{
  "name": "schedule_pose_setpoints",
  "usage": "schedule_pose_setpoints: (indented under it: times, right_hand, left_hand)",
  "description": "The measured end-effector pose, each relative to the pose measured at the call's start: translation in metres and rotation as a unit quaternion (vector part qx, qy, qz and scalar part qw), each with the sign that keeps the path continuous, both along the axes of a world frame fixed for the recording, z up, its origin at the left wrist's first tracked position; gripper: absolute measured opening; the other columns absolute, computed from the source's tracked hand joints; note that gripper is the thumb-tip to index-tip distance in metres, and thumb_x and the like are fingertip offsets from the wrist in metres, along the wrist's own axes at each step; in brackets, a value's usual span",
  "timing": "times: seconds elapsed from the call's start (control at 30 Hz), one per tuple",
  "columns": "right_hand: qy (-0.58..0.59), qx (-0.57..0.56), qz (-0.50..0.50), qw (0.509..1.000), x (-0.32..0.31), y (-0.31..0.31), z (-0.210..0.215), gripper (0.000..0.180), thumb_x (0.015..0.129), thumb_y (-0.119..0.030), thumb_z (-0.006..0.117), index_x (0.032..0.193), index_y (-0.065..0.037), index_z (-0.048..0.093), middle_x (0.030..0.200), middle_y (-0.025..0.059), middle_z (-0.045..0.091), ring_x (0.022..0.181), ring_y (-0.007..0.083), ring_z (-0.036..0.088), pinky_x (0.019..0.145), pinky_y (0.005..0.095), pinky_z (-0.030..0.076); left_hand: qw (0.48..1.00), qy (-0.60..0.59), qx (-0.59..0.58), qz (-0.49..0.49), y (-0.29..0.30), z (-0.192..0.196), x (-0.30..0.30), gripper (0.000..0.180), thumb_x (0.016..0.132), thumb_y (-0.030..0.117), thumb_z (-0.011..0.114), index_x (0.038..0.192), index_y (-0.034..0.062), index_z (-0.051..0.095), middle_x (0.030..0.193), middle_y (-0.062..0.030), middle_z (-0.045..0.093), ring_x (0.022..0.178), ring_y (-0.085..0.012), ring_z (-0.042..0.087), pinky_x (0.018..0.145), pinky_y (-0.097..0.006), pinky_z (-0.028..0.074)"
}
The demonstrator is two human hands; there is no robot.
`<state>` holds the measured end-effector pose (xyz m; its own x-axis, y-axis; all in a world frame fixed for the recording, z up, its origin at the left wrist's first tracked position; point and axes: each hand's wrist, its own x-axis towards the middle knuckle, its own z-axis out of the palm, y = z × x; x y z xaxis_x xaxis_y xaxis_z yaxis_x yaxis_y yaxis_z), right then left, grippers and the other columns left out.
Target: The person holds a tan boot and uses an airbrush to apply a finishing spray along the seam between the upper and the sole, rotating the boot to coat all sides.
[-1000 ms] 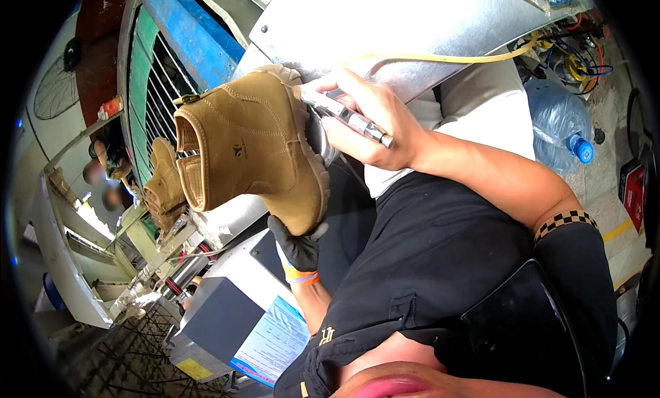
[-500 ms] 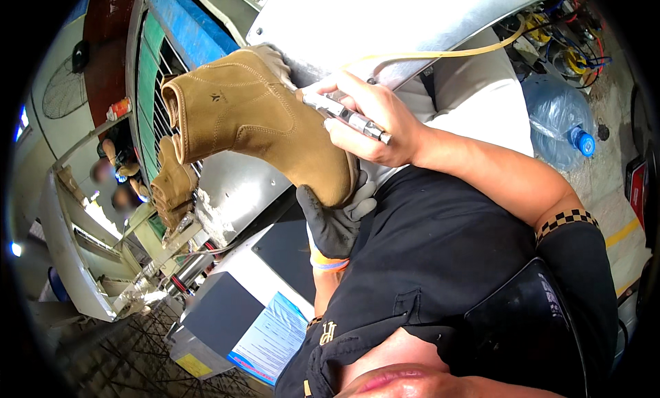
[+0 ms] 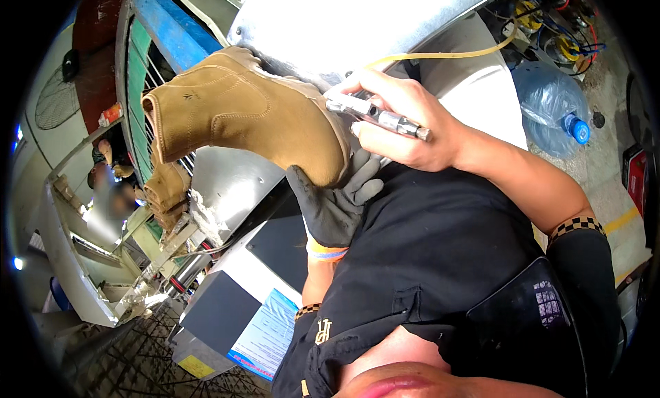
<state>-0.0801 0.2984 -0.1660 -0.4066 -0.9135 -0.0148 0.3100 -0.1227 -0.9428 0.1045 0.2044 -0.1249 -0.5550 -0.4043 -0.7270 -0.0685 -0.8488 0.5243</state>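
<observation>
Boot of tan suede is resting toe-down in your gloved left hand, whose dark grey fingers are closing around the toe and sole edge from below; the shaft opening is pointing toward the left of the view, and the heel is lying up against the curved grey metal housing. Your bare right hand is wrapping tightly around a slim metal pneumatic tool, gripping it near its middle. The tool's tip is sitting just beside the boot's sole at the toe, though you cannot tell whether the two are touching. A yellow hose is running from behind your right hand across the housing toward the upper right.

Compared with half a second ago, the boot is lying flatter, with its shaft swung further from upright and its toe lower in your glove; a second ago it was standing nearly upright. Your right hand and tool are keeping much the same place.

A second tan boot is sitting lower left on a machine, and a blue water jug is lying at upper right.
</observation>
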Motion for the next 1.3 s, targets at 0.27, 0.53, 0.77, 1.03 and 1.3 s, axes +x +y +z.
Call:
schedule_pose_setpoints:
  times: [0.27, 0.53, 0.77, 1.03, 1.3]
  right_hand:
    - [0.039, 0.043, 0.019, 0.998, -0.014, 0.022, 0.021, 0.036, 0.083, -0.01, 0.057, 0.117, 0.001, 0.053, 0.067, -0.0021, 0.051, 0.059, 0.0039, 0.043, 0.055, 0.0246, 0.035]
    - [0.05, 0.148, 0.042, 0.987, -0.043, 0.022, 0.055, 0.028, 0.086, -0.012, 0.057, 0.111, 0.0, 0.058, 0.064, -0.0016, 0.048, 0.049, 0.0049, 0.043, 0.045, 0.0241, 0.035]
    - [0.209, 0.093, -0.057, 0.972, -0.035, 0.026, 0.054, 0.024, 0.085, -0.009, 0.058, 0.106, 0.0, 0.058, 0.067, 0.0019, 0.05, 0.056, 0.0109, 0.046, 0.052, 0.0262, 0.036]
    - [0.208, 0.055, -0.151, 0.965, 0.016, 0.032, 0.022, 0.046, 0.081, 0.002, 0.055, 0.126, 0.003, 0.048, 0.068, 0.0022, 0.059, 0.057, 0.0043, 0.048, 0.056, 0.0213, 0.039]
    - [0.331, 0.021, -0.159, 0.93, 0.034, 0.039, 0.001, 0.057, 0.071, 0.002, 0.063, 0.126, 0.003, 0.049, 0.079, 0.0091, 0.065, 0.06, 0.0139, 0.061, 0.057, 0.0256, 0.047]
  left_hand:
    - [0.985, 0.11, 0.112, -0.069, 0.001, -0.009, -0.016, 0.095, 0.088, 0.078, 0.03, 0.14, -0.002, 0.038, 0.131, -0.0287, 0.054, 0.116, -0.0372, 0.06, 0.092, -0.047, 0.055]
    - [0.969, 0.155, 0.135, -0.134, 0.001, -0.012, -0.048, 0.102, 0.085, 0.082, 0.029, 0.142, -0.0026, 0.033, 0.131, -0.0276, 0.055, 0.116, -0.0358, 0.06, 0.094, -0.046, 0.053]
    - [0.916, 0.318, 0.217, -0.112, -0.006, -0.023, -0.081, 0.11, 0.083, 0.085, 0.023, 0.143, -0.0069, 0.028, 0.134, -0.0231, 0.052, 0.12, -0.0284, 0.058, 0.102, -0.039, 0.048]
    - [0.974, 0.149, -0.054, -0.16, -0.011, -0.034, -0.094, 0.102, 0.087, 0.082, 0.029, 0.135, -0.0069, 0.042, 0.118, -0.0129, 0.058, 0.095, -0.0188, 0.055, 0.096, -0.031, 0.044]
    - [0.874, 0.406, 0.154, -0.22, -0.034, -0.081, -0.083, 0.091, 0.091, 0.075, 0.031, 0.128, -0.0062, 0.047, 0.123, -0.0173, 0.056, 0.111, -0.0238, 0.055, 0.106, -0.039, 0.04]
